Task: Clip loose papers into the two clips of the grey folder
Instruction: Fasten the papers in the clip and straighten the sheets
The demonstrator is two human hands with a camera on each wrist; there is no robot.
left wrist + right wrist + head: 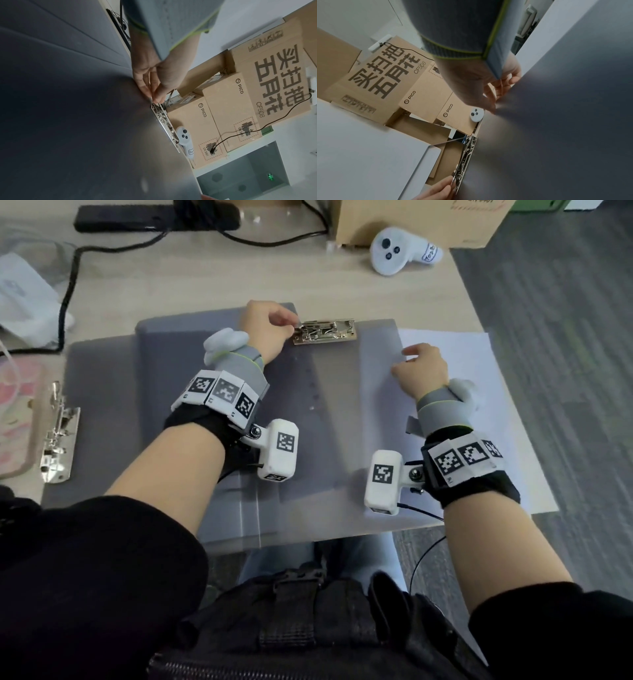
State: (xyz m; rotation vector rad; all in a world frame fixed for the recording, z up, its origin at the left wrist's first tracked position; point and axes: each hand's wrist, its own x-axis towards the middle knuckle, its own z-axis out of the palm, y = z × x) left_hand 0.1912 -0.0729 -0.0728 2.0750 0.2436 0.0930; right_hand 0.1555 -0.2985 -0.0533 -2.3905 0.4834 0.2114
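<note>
The grey folder lies open and flat on the table. A metal clip sits at the top of its right panel, and a second clip is at the far left edge. My left hand pinches the lever at the left end of the top clip. My right hand rests its fingertips on the folder's right edge, where a white sheet of paper sticks out from beneath. In the right wrist view the fingers touch the grey surface.
A white controller and a cardboard box stand behind the folder. A black cable and a power strip lie at the back left. The paper overhangs the table's right edge above carpet.
</note>
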